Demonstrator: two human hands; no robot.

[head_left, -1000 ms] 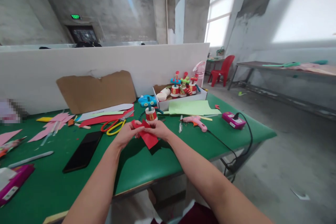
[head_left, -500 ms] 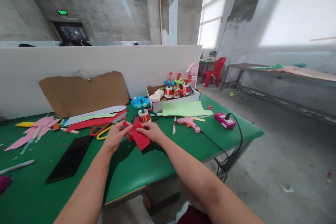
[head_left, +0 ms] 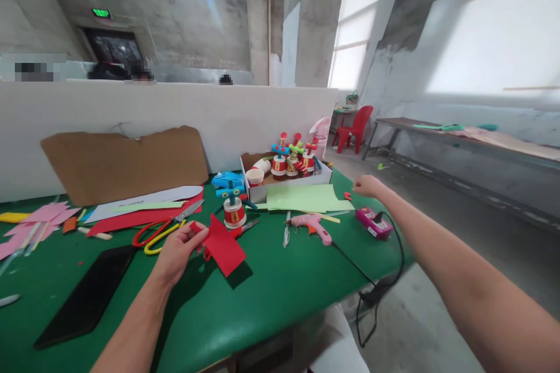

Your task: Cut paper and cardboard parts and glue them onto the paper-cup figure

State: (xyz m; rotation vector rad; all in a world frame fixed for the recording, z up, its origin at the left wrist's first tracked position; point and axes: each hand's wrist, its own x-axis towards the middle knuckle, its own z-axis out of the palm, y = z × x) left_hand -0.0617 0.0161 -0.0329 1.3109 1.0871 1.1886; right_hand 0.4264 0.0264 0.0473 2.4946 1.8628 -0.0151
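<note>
A folded piece of red paper (head_left: 226, 249) is pinched in my left hand (head_left: 181, 245), its free part spreading to the right over the green table. Behind it stands a small paper-cup robot figure (head_left: 234, 213) with a blue head and springy arms. My right hand (head_left: 366, 185) is out over the table's right edge, its fingers curled together; what they hold, if anything, is too small to make out. Small red scraps (head_left: 347, 196) lie just left of that hand. Red-handled scissors (head_left: 238, 232) lie partly hidden behind the red paper.
A pink glue gun (head_left: 312, 224) lies right of centre, its cord running off the front edge. Beyond it are a purple box (head_left: 374, 222), pale green paper (head_left: 301, 197) and a tray (head_left: 291, 185) of similar figures. Yellow-handled scissors (head_left: 164, 233) and a black phone (head_left: 90, 291) lie left.
My right hand has let go of the red paper and moved far right, past the glue gun. My left hand keeps the paper, whose wider part now shows. The view has shifted slightly.
</note>
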